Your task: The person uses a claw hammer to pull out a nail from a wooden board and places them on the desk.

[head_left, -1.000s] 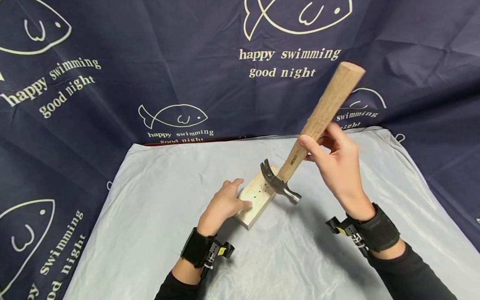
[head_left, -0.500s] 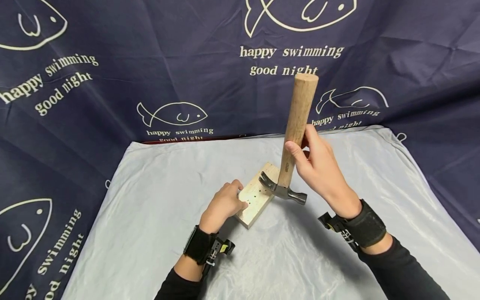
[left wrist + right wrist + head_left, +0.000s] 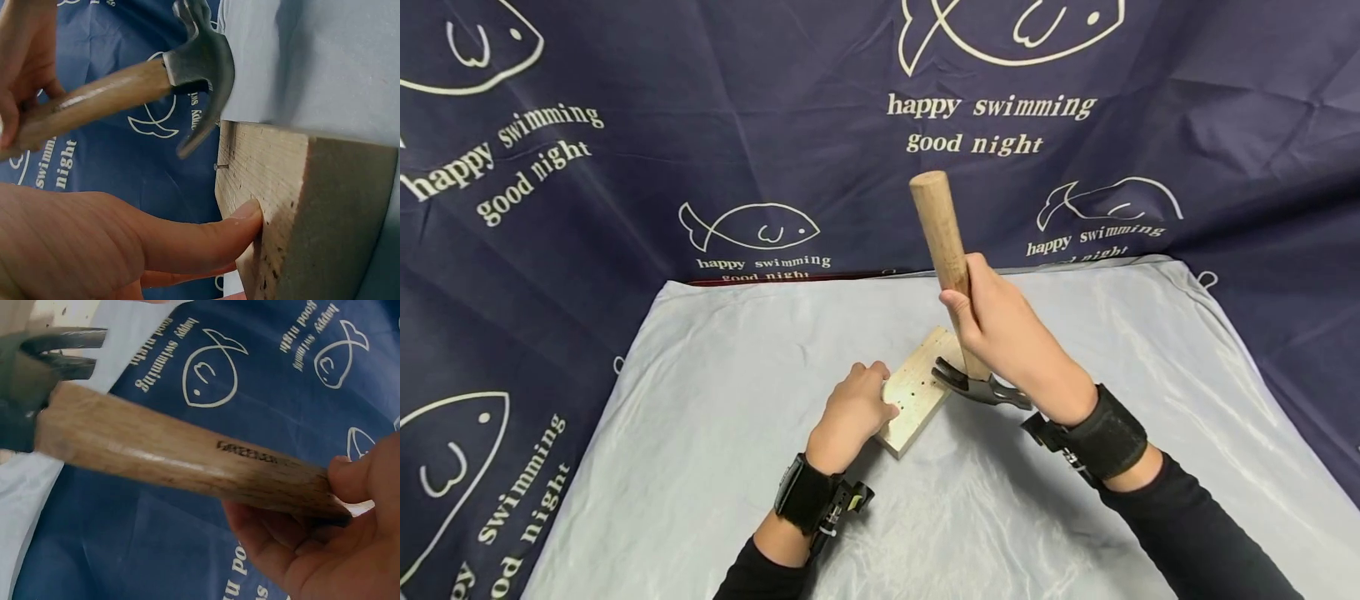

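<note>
My right hand (image 3: 1018,342) grips a claw hammer (image 3: 942,229) by its wooden handle, thumb along the near side. The handle points up, and the dark metal head (image 3: 981,390) is down, claw toward the wooden block (image 3: 917,404). In the head view the claw overlaps the block's far right part. My left hand (image 3: 850,412) holds the block at its near left side, thumb on the top face. That top face has several small dark holes. A small nail (image 3: 221,167) sticks out of it in the left wrist view, below the claw tip.
A pale blue satin cloth (image 3: 700,467) covers the table under the block. Dark blue curtains (image 3: 820,125) with white fish prints stand behind and at both sides. Each wrist wears a black strap (image 3: 1108,437) with a small camera mount.
The hammer's handle has swung from leaning right to leaning left, and my right hand has moved left with it. The head stays near the block. My left hand and the block hardly move.
</note>
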Motion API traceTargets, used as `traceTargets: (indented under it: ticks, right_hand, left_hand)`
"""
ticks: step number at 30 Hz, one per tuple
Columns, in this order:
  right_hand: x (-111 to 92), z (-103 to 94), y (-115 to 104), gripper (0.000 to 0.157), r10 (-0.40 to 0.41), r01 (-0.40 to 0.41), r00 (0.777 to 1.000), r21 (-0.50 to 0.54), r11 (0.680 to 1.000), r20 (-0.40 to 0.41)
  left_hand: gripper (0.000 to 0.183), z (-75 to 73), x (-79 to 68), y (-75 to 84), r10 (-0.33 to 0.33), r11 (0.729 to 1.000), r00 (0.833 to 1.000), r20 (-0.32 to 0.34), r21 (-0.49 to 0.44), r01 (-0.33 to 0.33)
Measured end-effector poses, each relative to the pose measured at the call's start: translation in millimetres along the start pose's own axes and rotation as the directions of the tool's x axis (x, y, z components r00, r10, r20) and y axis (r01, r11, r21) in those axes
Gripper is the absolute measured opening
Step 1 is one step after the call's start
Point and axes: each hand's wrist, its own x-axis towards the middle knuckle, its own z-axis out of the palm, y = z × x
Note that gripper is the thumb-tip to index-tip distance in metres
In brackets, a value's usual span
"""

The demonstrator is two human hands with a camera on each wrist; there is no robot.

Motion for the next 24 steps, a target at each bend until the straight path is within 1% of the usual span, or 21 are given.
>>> traceTargets:
  ticks: [6,10,15,18,21,24]
  right_hand:
    - [7.9,11.8,-2.1,0.021,-0.019,0.021,0.999,-0.068,0.997,0.03]
    - [13.3,17.5,-8.1,0.021,-0.032,0.042,0.996,-0.118,0.992,0.085]
    - [22.6,22.7,-14.1,0.021,-0.027,0.052,0.985,-0.147,0.988,0.17]
    - [28.6,26.3,-17.2,0.022,-0.036,0.071,0.976,-0.155,0.985,0.214]
    - [34.6,31.8,-19.9,0.023,-0.051,0.094,0.969,-0.17,0.981,0.241]
    - [40.1,38.1,-21.3,0.024,-0.06,0.112,0.966,-0.201,0.973,0.25]
  left_hand:
    - [0.047,-0.6,-0.2,-1.1,0.01,1.0,1.0,-0.018,0.023,-0.01]
    - [0.047,-0.3,0.7,-1.9,0.007,1.0,1.0,-0.017,0.025,-0.006]
    - [0.049,-0.3,1.8,-3.3,0.008,0.999,1.0,-0.025,0.032,-0.008]
    - [0.049,-0.8,2.1,-4.1,0.01,0.999,0.999,-0.032,0.035,-0.009]
    - [0.049,-1.1,3.0,-5.3,0.011,1.0,0.999,-0.035,0.024,-0.01]
    - [0.049,-1.2,4.1,-6.3,0.0,1.0,1.0,-0.03,0.006,0.0]
